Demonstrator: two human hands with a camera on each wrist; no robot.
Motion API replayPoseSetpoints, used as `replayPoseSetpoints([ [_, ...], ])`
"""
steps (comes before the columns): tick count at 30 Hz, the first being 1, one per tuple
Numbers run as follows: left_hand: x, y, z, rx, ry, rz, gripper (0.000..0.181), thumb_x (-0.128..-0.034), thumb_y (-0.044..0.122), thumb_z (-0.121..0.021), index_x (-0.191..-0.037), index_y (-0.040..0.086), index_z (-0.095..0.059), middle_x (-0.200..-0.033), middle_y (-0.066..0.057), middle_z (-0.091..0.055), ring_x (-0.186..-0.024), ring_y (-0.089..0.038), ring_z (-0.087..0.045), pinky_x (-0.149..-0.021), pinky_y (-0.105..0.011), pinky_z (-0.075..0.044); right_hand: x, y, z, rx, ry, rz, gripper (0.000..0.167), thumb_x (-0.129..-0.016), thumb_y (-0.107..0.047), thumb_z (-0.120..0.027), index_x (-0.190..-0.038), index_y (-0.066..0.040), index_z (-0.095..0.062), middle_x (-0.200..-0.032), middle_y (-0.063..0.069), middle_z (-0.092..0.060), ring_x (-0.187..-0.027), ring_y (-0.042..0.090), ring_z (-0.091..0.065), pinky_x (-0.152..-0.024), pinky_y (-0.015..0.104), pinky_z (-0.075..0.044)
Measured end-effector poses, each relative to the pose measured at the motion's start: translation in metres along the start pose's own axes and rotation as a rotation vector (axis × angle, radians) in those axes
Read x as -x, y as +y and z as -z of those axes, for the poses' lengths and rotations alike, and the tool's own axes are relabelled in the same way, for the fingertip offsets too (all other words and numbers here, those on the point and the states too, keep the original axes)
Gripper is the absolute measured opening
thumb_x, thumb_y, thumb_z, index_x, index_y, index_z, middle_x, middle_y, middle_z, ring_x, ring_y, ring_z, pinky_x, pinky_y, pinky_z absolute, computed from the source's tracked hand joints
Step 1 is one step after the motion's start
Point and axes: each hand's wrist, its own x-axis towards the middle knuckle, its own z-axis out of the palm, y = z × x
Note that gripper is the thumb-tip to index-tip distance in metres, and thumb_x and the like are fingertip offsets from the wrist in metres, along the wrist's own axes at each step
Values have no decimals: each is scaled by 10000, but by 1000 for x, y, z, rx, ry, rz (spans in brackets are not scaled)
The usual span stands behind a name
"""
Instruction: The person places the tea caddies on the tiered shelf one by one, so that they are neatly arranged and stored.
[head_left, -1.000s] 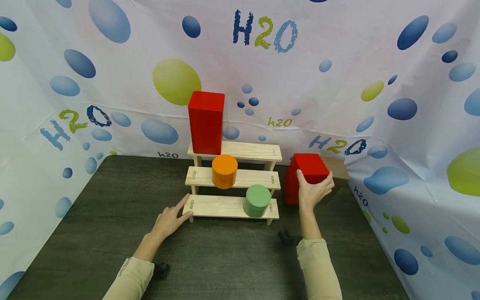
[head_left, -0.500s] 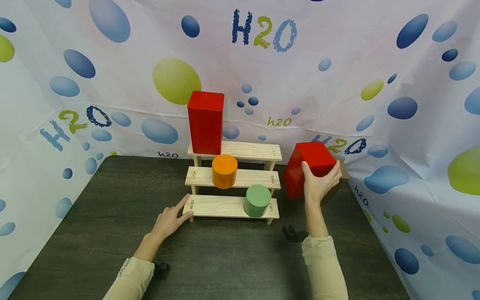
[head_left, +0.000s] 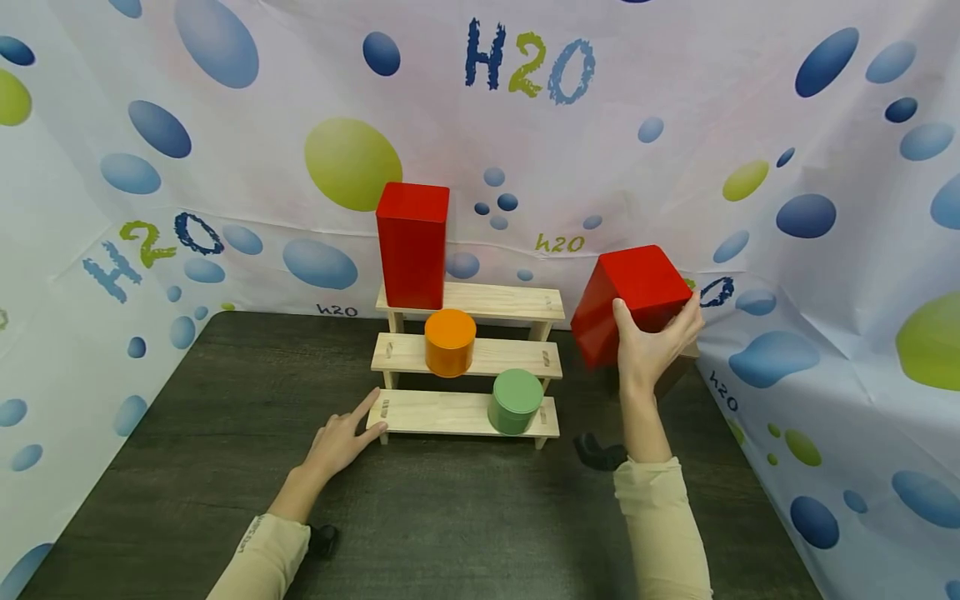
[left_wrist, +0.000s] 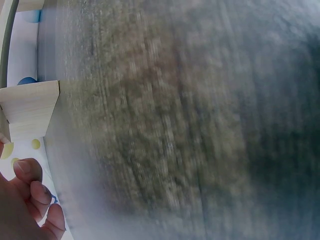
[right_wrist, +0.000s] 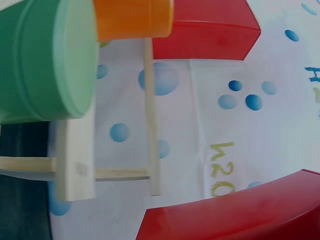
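A three-step wooden stand (head_left: 435,410) is on the dark table. My left hand (head_left: 335,444) touches the left end of its lowest step with straight index finger and thumb; other fingers bend below, as the left wrist view shows. My right hand (head_left: 651,350) grips a tall red box (head_left: 637,279), thumb on its near left side and fingers on its right. That box is tilted and appears raised off the table. A second red box (head_left: 412,246) stands on the top step, an orange round tin (head_left: 449,343) on the middle one, and a green round tin (head_left: 515,403) on the lowest.
Partly hidden behind my right hand, a brown box (head_left: 678,367) sits at the table's right. A white cloth (head_left: 525,150) with blue and green spots hangs behind and along both sides. A dark wrist fitting (head_left: 600,452) projects from my right wrist.
My right hand has raised the red box and shifted it right and away, tilting it and covering more of the brown box. The left hand and the stand keep their places.
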Motion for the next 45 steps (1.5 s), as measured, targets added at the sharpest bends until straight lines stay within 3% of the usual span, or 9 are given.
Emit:
replayPoseSetpoints([
  [10,0,-1,-1,-4,8,-2,709,-904,550,-429,-1469,182,-208,-1285,-297,-465,-1115,-525,-435,-847,-640,-347,-10,-17,-11,-133,-69,-6,896,-702,-207,-739,-1428,-46,-238,-1363,59,-312,-1202,173,-363,-987,360,-380],
  [20,-1,-1,-5,7,8,1,717,-898,555,-438,-1468,181,-213,-1286,-292,-466,-1113,-519,-438,-853,-637,-343,-8,-20,-24,-163,-120,-40,900,-691,-181,-740,-1426,-40,-239,-1356,67,-319,-1180,188,-380,-969,361,-399],
  [29,0,-2,-4,-5,10,1,714,-899,557,-433,-1466,181,-218,-1277,-298,-471,-1096,-516,-450,-838,-630,-357,-3,-19,-34,-171,-147,-21,880,-702,-195,-732,-1416,-20,-250,-1324,83,-340,-1151,188,-383,-946,364,-414],
  [45,-1,-1,-4,-2,10,11,724,-896,566,-429,-1467,178,-212,-1285,-306,-459,-1100,-517,-447,-844,-630,-354,0,-22,-52,-157,-320,-43,855,-746,-222,-695,-1434,-47,-218,-1363,83,-318,-1151,190,-378,-919,410,-434],
])
